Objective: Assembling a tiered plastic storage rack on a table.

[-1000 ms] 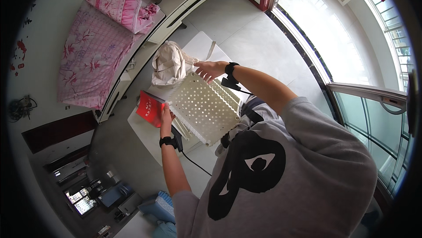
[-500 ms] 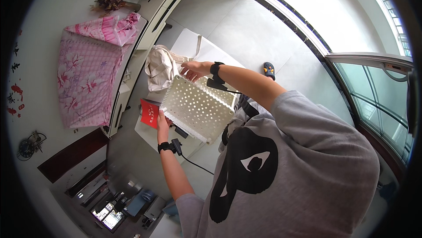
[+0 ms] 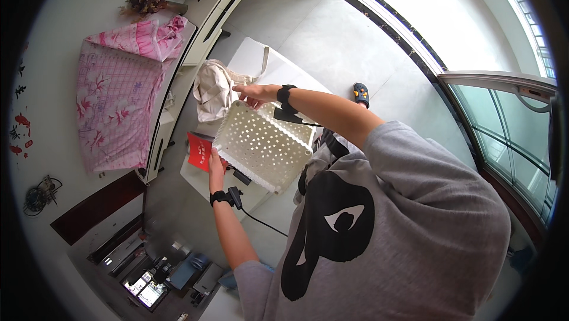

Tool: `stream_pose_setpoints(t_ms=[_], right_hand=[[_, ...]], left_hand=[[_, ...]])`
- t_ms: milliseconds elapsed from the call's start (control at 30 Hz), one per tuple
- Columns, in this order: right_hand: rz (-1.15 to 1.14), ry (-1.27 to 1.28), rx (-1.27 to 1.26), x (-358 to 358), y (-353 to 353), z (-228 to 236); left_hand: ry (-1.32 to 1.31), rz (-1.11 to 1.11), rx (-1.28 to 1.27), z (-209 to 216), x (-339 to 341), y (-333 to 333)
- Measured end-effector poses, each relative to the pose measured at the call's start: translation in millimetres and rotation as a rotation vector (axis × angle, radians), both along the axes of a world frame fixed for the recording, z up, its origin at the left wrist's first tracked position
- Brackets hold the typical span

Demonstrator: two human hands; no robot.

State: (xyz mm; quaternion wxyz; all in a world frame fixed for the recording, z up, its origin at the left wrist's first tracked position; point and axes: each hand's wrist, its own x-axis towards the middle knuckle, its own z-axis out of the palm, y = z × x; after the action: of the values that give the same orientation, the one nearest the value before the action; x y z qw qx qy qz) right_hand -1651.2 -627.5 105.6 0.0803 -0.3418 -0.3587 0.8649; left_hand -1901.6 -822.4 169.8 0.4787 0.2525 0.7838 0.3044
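Basket (image 3: pixel 259 143) runs lengthwise toward lower right; left hand (image 3: pixel 217 165), right hand (image 3: pixel 259 93) at edges, grips indiscernible.

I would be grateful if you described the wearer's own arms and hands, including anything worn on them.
The left grip and right grip are bare hands, ungloved. Black bands circle both wrists, left band and right band alike, each with a small black device and thin black cable. Short grey sleeves cover the upper arms.
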Motion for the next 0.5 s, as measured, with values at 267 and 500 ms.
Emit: stream_pose_setpoints(t_ms=[267,500], right_hand=[[0.138,-0.167,0.604,1,-7,3],[0.193,-0.23,0.596,4,-2,13]], left_hand=[[0.068,-0.023,-0.116,-11,-16,-6],[0.082,0.046,-0.034,-19,-9,-6]])
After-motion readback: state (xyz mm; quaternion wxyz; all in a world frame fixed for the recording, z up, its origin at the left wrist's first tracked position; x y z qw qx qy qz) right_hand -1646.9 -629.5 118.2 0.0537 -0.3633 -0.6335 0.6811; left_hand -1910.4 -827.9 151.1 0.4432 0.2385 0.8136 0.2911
